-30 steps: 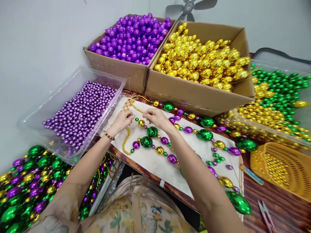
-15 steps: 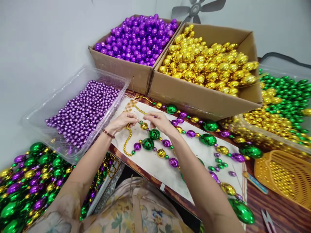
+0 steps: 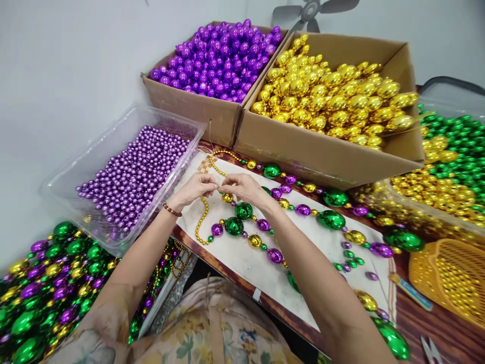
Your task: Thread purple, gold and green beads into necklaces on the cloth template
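Note:
My left hand (image 3: 196, 188) and my right hand (image 3: 242, 187) meet fingertip to fingertip above a white cloth (image 3: 242, 253). Both pinch the thread of a bead strand (image 3: 242, 212) right where a small gold bead chain (image 3: 201, 222) joins it. The strand carries large green, gold and purple beads and loops across the cloth. A gold bead (image 3: 228, 197) lies just below my right fingers. A bead bracelet sits on my left wrist.
Cardboard boxes hold purple balls (image 3: 215, 55) and gold balls (image 3: 333, 96). A clear tray (image 3: 125, 172) of small purple beads lies left. Finished strands (image 3: 49, 288) pile at lower left. Green and gold beads (image 3: 450, 162), a yellow scoop (image 3: 450, 278) and scissors (image 3: 430, 349) sit right.
My two hands have drawn closer until the fingertips touch at the thread. The view has shifted slightly left and down.

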`<state>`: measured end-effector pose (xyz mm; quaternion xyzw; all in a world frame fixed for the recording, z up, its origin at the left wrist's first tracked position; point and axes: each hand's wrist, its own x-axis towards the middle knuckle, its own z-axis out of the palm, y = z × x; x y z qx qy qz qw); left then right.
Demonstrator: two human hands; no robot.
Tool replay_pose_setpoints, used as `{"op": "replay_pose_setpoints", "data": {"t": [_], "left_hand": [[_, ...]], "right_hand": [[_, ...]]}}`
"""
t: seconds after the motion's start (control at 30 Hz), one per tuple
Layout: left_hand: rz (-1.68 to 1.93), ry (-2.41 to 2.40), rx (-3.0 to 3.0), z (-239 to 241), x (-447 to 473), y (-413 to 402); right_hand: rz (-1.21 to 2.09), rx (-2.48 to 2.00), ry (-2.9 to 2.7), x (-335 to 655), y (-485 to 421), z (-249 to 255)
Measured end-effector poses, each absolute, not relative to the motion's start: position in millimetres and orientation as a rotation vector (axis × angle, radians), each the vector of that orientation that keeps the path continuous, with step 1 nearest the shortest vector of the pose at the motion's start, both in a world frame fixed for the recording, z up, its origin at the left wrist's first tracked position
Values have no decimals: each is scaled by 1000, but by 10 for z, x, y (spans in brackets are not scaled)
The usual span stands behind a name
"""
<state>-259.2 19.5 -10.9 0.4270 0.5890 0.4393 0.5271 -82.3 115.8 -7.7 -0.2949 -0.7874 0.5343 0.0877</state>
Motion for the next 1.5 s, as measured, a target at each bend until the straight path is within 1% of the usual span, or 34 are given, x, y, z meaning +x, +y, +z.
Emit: {"op": "replay_pose_setpoints", "data": {"t": [0.07, 0.13, 0.33, 0.43, 0.5, 0.53, 0.6, 0.73, 0.8, 0.87, 0.93, 1.03, 1.13, 1.23, 1.27, 1.4, 1.5], "left_hand": [[1059, 1415, 1003, -103, -2577, 205], [1056, 1416, 971, -99, -2563, 209], [1092, 1424, 813, -136, -2580, 182], [1090, 1370, 719, -173, -2602, 185], [1095, 1301, 623, -202, -2610, 192], [1102, 1262, 574, -214, -2611, 193], [1112, 1188, 517, -224, -2606, 185], [1104, 1123, 664, -162, -2560, 143], [1119, 1135, 836, -108, -2530, 131], [1144, 1159, 1008, -73, -2509, 133], [1178, 1182, 1120, -76, -2505, 141], [1237, 1201, 1148, -142, -2513, 150], [1257, 1190, 1104, -211, -2510, 147], [1264, 1179, 1036, -240, -2496, 139], [1272, 1187, 1012, -245, -2493, 136], [1305, 1289, 960, -273, -2493, 130], [1258, 1318, 935, -283, -2490, 126]], "right_hand": [[1290, -916, -2462, -837, 1101, -70], [1115, -936, -2545, -836, 1075, -61], [865, -984, -2704, -743, 883, 45], [746, -931, -2853, -716, 642, 36], [724, -885, -2925, -695, 546, -6], [760, -856, -2935, -680, 541, -30], [942, -774, -2883, -643, 621, -72], [1334, -820, -2321, -638, 970, -134], [1588, -810, -2126, -689, 1117, -167], [1913, -704, -2091, -749, 1206, -199], [2140, -585, -2054, -793, 1247, -225], [2296, -470, -1979, -824, 1260, -259], [2351, -548, -1965, -837, 1255, -312], [2233, -711, -1939, -821, 1262, -364], [2137, -755, -1951, -803, 1268, -370], [1585, -824, -2070, -686, 1264, -298], [1357, -890, -2121, -602, 1148, -173]]}}
